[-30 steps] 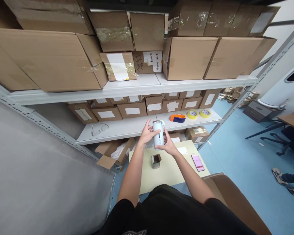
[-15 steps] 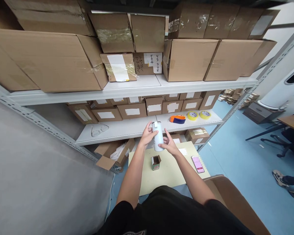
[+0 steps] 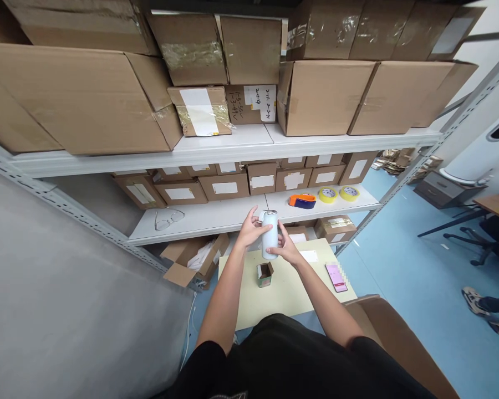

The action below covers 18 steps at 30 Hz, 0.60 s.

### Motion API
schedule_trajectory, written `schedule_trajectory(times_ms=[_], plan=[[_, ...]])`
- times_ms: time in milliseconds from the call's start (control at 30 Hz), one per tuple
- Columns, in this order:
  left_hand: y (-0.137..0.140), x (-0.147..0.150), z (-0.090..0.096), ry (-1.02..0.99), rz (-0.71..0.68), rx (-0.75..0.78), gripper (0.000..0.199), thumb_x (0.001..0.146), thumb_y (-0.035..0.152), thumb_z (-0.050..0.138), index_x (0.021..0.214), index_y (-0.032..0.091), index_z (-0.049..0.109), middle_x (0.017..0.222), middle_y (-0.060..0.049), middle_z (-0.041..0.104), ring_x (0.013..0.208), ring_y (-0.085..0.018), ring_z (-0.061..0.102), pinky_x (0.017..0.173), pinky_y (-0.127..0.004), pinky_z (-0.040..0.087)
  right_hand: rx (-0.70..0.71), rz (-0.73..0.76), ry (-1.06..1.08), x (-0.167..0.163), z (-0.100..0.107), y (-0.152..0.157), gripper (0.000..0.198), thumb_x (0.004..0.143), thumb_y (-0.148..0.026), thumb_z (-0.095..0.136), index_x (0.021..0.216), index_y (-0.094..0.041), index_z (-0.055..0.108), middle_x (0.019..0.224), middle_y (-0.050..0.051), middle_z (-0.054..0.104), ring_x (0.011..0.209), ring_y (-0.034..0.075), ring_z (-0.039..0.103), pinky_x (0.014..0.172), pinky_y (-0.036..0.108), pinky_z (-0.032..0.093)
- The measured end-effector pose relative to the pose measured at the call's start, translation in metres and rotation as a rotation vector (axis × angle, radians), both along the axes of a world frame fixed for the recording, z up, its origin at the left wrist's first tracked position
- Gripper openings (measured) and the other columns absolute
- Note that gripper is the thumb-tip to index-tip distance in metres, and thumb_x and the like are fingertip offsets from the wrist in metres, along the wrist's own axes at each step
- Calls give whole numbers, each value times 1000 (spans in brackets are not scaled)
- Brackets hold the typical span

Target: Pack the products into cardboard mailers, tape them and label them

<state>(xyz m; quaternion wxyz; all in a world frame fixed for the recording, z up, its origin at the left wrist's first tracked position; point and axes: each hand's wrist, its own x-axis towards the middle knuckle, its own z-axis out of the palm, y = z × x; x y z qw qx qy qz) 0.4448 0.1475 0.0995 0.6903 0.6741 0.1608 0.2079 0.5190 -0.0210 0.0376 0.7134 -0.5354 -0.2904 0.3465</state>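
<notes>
A pale blue insulated bottle (image 3: 270, 238) with a silvery top edge is held upright above the table. My left hand (image 3: 250, 229) grips its upper left side, the thumb lying across the front and some fingers raised behind. From the right, my right hand (image 3: 287, 247) is closed around its lower part, with the thumb near the base. Below the bottle, a small green-and-brown carton (image 3: 265, 275) stands with its top open on the pale yellow tabletop (image 3: 283, 302). A phone (image 3: 336, 277) with a pink screen lies toward the table's right edge.
Metal shelving (image 3: 233, 149) with cardboard boxes rises in front. On the middle shelf are glasses (image 3: 168, 219), an orange-and-blue tape dispenser (image 3: 302, 201) and yellow tape rolls (image 3: 328, 194). An open carton (image 3: 193, 260) sits left of the table. A person's shoe (image 3: 474, 302) shows far right.
The bottle has turned in my hands and shifted slightly right, and its silvery top edge shows more. My right fingers have closed in around its side. The view has moved slightly.
</notes>
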Motion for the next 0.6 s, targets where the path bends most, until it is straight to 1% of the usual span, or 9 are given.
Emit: schedule_trajectory(times_ms=[100, 200, 267, 333, 433, 500, 600], plan=[[-1, 1, -4, -14, 9, -1, 106, 68, 35, 91, 158, 25, 37, 107, -4, 64, 94, -17, 65, 87, -33, 54, -4, 17, 10, 2, -5, 0, 133, 63, -32, 93, 166, -38, 9, 120, 6, 71, 98, 23, 71, 87, 39, 58], [-2, 3, -8, 10, 73, 62, 97, 71, 39, 89, 154, 25, 42, 114, -7, 64, 101, -19, 65, 91, -32, 53, -12, -43, -1, 3, -10, 2, 135, 61, -30, 94, 167, -36, 9, 107, 3, 71, 91, 22, 71, 80, 36, 59], [-3, 3, -7, 44, 182, 172, 88, 70, 42, 90, 148, 25, 51, 118, -8, 63, 102, -19, 64, 91, -31, 52, -36, -109, -40, 2, -14, 5, 138, 59, -29, 95, 167, -35, 10, 98, 0, 68, 85, 20, 69, 76, 34, 58], [-6, 3, -2, 67, 287, 313, 74, 72, 44, 88, 138, 24, 61, 116, -8, 65, 98, -19, 64, 88, -31, 52, -76, -170, -99, 1, -19, 7, 138, 57, -30, 96, 167, -33, 11, 92, -2, 65, 80, 18, 66, 72, 31, 56], [-13, 1, 8, 144, 375, 521, 50, 79, 48, 81, 122, 23, 72, 107, -7, 70, 95, -21, 65, 89, -32, 51, -151, -237, -203, -2, -28, 9, 135, 58, -33, 95, 167, -31, 15, 94, -2, 64, 79, 18, 63, 69, 31, 55], [-20, 1, 13, 251, 413, 643, 46, 84, 53, 76, 118, 23, 74, 105, -9, 73, 99, -25, 66, 91, -35, 49, -214, -297, -293, -5, -34, 10, 130, 60, -35, 93, 166, -31, 18, 97, -1, 64, 81, 19, 62, 71, 32, 55], [-29, 3, 15, 418, 422, 767, 52, 83, 61, 73, 121, 24, 73, 108, -12, 75, 104, -30, 68, 89, -37, 48, -312, -380, -437, -12, -40, 13, 124, 63, -36, 90, 166, -32, 21, 102, 0, 66, 85, 21, 63, 78, 36, 56]])
